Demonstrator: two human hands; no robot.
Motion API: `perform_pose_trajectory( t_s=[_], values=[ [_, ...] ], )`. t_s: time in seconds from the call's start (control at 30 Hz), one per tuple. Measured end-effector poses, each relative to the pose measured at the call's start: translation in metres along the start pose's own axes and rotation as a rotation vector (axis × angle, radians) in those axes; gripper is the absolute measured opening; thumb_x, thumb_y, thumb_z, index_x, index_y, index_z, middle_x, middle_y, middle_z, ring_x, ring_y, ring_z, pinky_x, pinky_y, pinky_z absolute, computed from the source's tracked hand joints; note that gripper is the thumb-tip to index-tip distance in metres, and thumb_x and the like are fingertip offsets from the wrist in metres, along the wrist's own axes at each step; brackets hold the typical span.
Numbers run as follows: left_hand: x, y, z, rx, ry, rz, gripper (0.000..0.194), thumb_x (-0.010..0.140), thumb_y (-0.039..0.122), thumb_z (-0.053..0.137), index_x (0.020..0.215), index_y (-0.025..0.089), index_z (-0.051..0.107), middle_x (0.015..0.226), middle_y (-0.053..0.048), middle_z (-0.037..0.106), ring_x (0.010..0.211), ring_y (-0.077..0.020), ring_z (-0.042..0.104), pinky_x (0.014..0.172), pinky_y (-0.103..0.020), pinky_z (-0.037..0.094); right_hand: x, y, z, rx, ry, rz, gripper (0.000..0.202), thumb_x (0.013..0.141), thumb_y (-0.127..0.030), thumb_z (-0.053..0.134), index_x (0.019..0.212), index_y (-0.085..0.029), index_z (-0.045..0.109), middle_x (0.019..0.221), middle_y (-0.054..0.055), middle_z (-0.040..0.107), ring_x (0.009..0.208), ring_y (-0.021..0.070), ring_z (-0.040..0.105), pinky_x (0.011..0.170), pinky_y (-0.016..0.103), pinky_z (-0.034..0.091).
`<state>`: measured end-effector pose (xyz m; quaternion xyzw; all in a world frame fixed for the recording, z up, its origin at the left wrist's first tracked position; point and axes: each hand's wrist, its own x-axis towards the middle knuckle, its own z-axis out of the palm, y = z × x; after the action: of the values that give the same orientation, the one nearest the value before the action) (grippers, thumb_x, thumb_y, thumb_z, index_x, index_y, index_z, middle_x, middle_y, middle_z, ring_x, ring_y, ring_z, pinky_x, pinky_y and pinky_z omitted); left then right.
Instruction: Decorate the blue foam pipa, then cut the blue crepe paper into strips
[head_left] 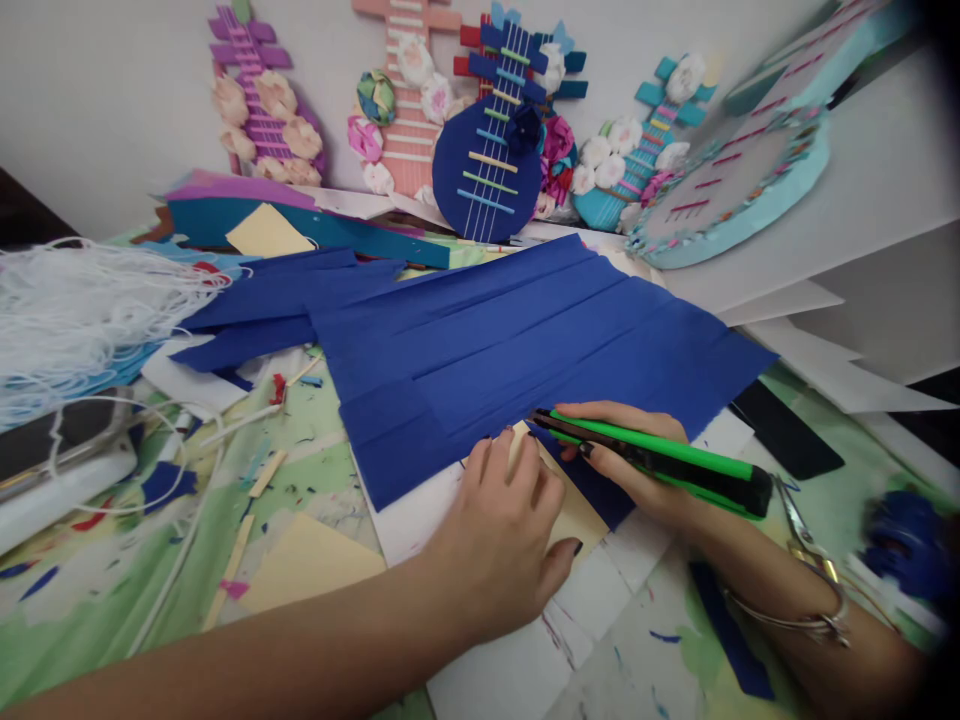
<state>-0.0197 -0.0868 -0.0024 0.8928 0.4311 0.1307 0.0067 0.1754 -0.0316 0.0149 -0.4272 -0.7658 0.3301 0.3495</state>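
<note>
A large creased sheet of blue paper (510,340) covers the middle of the work surface, over white sheets (517,670). My right hand (630,455) grips a green and black utility knife (675,460), its tip at the blue paper's near edge. Pressing down beside it, my left hand (510,510) has its fingers spread over a yellow paper piece (581,510) near that same edge. A strip of blue paper lies between the yellow piece and my right hand.
Decorated paper instruments (487,180) stand along the back wall. White cord (82,310) is heaped at the left above a phone (60,435). Scissors (802,530) and a black flat object (791,430) lie at the right. Paper scraps litter the green cloth (300,460).
</note>
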Motion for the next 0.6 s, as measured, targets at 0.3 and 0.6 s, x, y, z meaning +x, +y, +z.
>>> perform_pose_trajectory(
  t_s=[0.3,0.6],
  values=[
    [0.0008,0.0000,-0.0001,0.007,0.014,0.002,0.051,0.089,0.049,0.040,0.117,0.008,0.053,0.133,-0.025,0.046,0.125,-0.0424,0.039,0.100,-0.057,0.033,0.0013,-0.0008,0.0019,-0.056,-0.001,-0.036,0.034,0.084,-0.022,0.057,0.117,-0.028,0.064,0.111,0.003,0.070,0.097,0.0211,0.067,0.089,0.037,0.054],
    [0.0005,0.0001,-0.0010,-0.006,0.005,-0.001,0.052,0.091,0.048,0.038,0.119,0.007,0.052,0.134,-0.025,0.045,0.126,-0.0429,0.039,0.100,-0.057,0.033,0.0007,0.0016,0.0029,-0.059,0.008,-0.056,0.034,0.083,-0.021,0.056,0.117,-0.024,0.064,0.107,0.004,0.071,0.094,0.0195,0.068,0.087,0.035,0.055]
  ],
)
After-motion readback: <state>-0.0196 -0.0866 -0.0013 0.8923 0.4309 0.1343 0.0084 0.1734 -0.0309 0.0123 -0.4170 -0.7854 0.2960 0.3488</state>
